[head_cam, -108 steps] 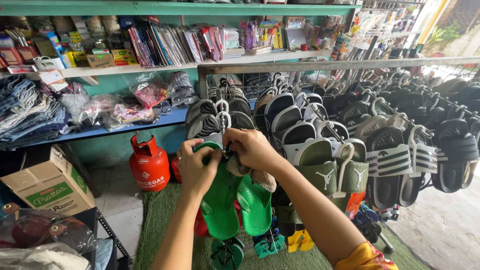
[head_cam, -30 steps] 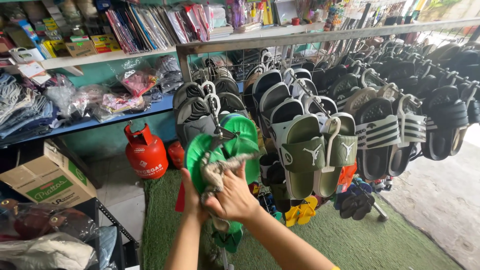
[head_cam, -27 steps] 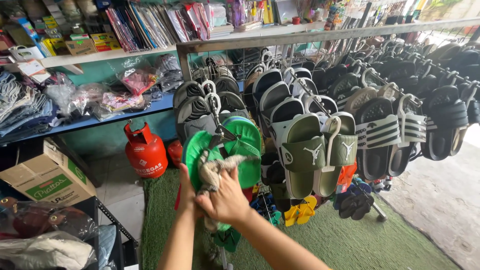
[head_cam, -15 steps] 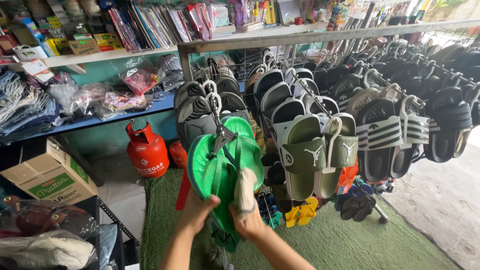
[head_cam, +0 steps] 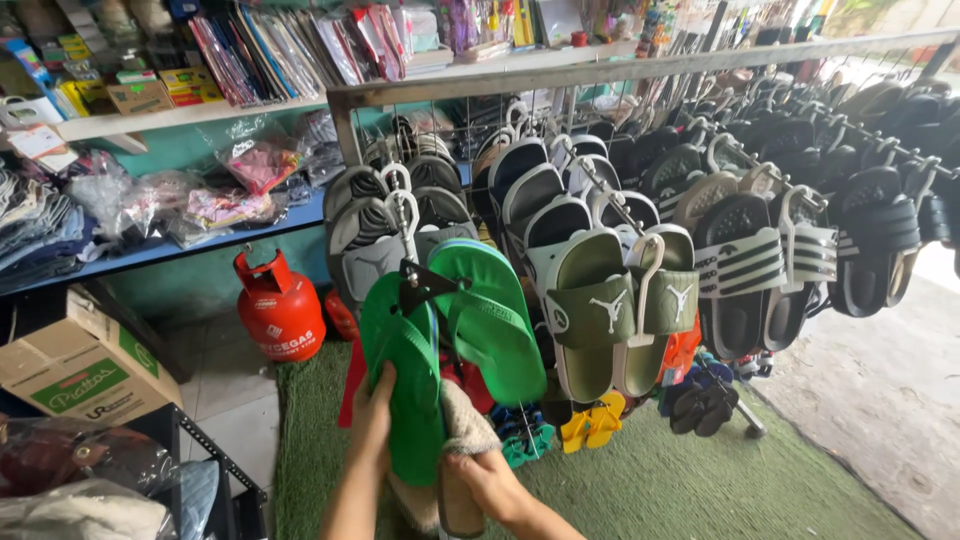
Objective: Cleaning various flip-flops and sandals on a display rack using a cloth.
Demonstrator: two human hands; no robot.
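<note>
Hands meet low in front of the sandal rack. The left hand (head_cam: 372, 420) is curled around the edge of the near sole of a pair of bright green rubber flip-flops (head_cam: 450, 345), which hangs from a black plastic hanger (head_cam: 420, 283) on the rack's metal rail (head_cam: 620, 70). The right hand (head_cam: 482, 478) is closed on a beige fuzzy cloth (head_cam: 462, 440) pressed against the lower end of the same sole; its fingertips are mostly hidden, so the grip looks firm but I can't be sure. Just beside them hang olive-green slide sandals (head_cam: 612, 312). A red gas cylinder (head_cam: 279, 312) stands on the floor to the left, near a cardboard box (head_cam: 75, 360).
</note>
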